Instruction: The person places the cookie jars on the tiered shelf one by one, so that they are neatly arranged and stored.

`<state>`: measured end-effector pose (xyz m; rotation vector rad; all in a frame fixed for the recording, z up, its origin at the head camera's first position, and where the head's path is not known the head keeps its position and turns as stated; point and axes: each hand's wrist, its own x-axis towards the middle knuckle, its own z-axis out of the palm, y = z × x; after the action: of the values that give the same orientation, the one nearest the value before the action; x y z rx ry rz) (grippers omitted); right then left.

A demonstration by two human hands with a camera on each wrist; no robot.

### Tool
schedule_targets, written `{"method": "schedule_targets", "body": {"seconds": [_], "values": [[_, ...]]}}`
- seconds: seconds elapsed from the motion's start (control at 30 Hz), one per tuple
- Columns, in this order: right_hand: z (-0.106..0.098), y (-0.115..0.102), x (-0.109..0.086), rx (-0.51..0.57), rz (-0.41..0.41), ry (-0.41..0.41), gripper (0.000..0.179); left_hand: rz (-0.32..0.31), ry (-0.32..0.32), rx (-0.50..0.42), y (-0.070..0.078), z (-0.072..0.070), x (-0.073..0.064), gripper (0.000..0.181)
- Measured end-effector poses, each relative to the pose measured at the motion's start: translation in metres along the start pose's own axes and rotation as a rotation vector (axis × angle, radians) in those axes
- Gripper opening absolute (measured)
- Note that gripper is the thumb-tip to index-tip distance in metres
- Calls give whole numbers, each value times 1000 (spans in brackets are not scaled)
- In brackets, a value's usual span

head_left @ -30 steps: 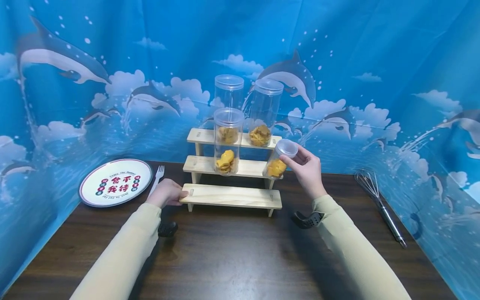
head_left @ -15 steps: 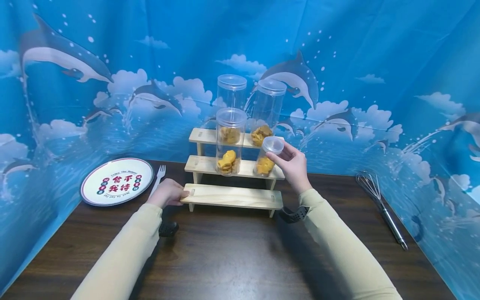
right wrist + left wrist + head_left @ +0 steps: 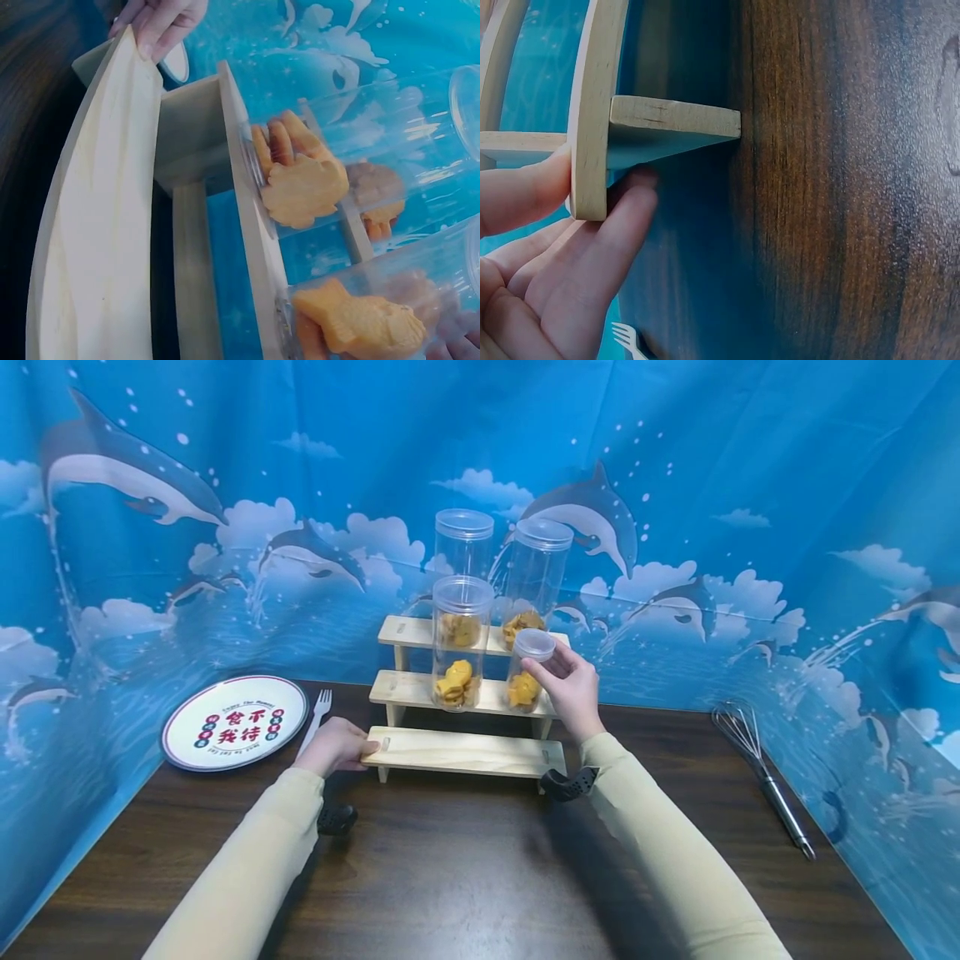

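Note:
My left hand (image 3: 339,747) pinches the left end of the lowest board of a three-tier wooden shelf (image 3: 465,752), thumb above and fingers beneath in the left wrist view. My right hand (image 3: 574,692) grips a short clear jar (image 3: 522,687) near its lid. Yellow fish-shaped cookies (image 3: 367,322) fill its lower part. This jar is upright at the right of the middle tier, its base at the board. Left of it on that tier stands a taller jar (image 3: 459,639) of cookies. Two tall jars, left (image 3: 463,547) and right (image 3: 536,568), stand on the top tier.
A white plate (image 3: 266,693) with red lettering lies at the left, and a white fork (image 3: 315,718) is between it and my left hand. At the far right lies a whisk (image 3: 765,777). A blue dolphin-print cloth (image 3: 360,435) hangs behind the dark wooden table (image 3: 465,877).
My right hand has brought the short jar leftward onto the middle tier area, and the jar has gone from tilted to upright. My left hand keeps its hold on the lowest board.

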<state>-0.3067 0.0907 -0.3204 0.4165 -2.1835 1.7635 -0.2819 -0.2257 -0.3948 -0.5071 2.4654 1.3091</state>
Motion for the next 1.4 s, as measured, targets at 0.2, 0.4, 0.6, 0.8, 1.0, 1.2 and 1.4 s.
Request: {"method": "schedule_targets", "body": {"seconds": [0.2,0.4,0.6,0.8,1.0,1.2,1.4], "values": [[2,3,-2,5,4,9,57,8,4,7,-1,1,0,33],[1,-1,-2,-5,23,-1,58,16,-3,-10,-1,0,3,33],[0,-3,-3,-29,58,-23,62,30,2,11,-1,-1,5,34],[-11,21,-3,-71,28,-46,63,156,32,216,-9,1,2,32],[-29,35,-7,-156,-35,-63,59,260,152,340,-18,4,-2,36],[-50,43,-17,-288,-29,-63,58,339,224,359,-13,-2,-11,38],[-74,54,-27,-516,-88,-64,58,495,327,444,-7,-7,-24,36]]}}
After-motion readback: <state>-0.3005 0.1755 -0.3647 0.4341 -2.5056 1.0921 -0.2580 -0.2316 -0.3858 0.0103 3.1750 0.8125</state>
